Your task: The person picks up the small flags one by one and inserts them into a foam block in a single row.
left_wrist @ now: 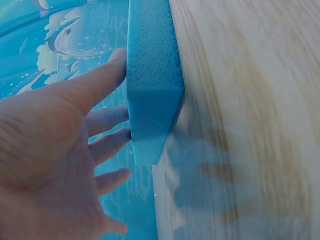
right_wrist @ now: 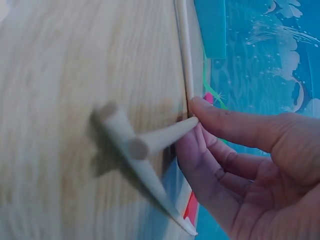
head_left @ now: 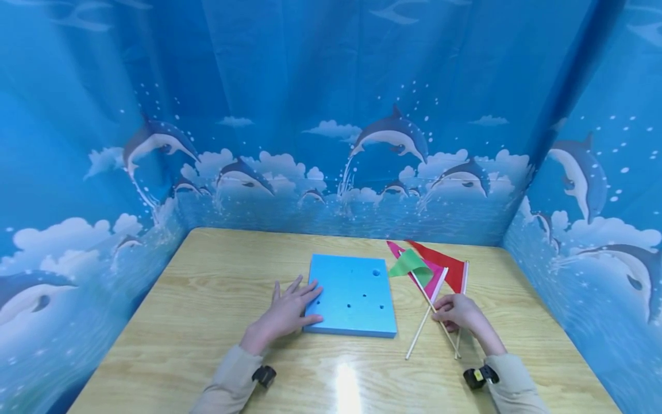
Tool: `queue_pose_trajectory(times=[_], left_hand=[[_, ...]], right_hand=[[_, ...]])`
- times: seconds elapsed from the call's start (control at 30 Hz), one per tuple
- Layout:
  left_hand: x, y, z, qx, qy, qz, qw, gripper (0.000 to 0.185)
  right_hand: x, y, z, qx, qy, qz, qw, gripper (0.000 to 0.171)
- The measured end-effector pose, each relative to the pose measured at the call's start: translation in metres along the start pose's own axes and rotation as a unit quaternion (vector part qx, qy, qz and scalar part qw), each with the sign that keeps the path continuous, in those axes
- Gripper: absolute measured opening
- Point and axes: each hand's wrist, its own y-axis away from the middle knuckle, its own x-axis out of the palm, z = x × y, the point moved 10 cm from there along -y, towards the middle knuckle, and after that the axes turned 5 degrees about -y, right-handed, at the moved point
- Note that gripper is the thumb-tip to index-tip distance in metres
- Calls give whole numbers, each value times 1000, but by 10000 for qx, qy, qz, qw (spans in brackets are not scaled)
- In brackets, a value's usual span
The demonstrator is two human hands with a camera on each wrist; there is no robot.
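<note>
My left hand lies with spread fingers on the left edge of a blue foam board, which has several small holes in its top. In the left wrist view the thumb and fingertips are at the board's edge. My right hand pinches the thin wooden stick of a green flag between thumb and fingers. Under the green flag lies a pink flag, its stick crossing the green one's. A red flag lies behind, its stick passing beneath my right hand.
The wooden table carries the board near its middle and the flags right of it. A blue curtain printed with dolphins stands behind and along both sides. Small black wrist cameras sit at both sleeves.
</note>
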Motion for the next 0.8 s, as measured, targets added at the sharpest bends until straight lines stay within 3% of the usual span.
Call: queue_pose_trajectory(times=[0.2, 0.53, 0.8], left_hand=[[-1, 0, -1, 46, 93, -28, 9999, 69], [1, 0, 1, 46, 95, -29, 9999, 69], [1, 1, 1, 12, 87, -6, 10000, 70]], right_hand=[[-3, 2, 14, -354, -68, -43, 9993, 25], [4, 11, 55, -1139, -1035, 57, 9881, 32], [20, 9, 85, -1261, -1710, 6, 9772, 37]])
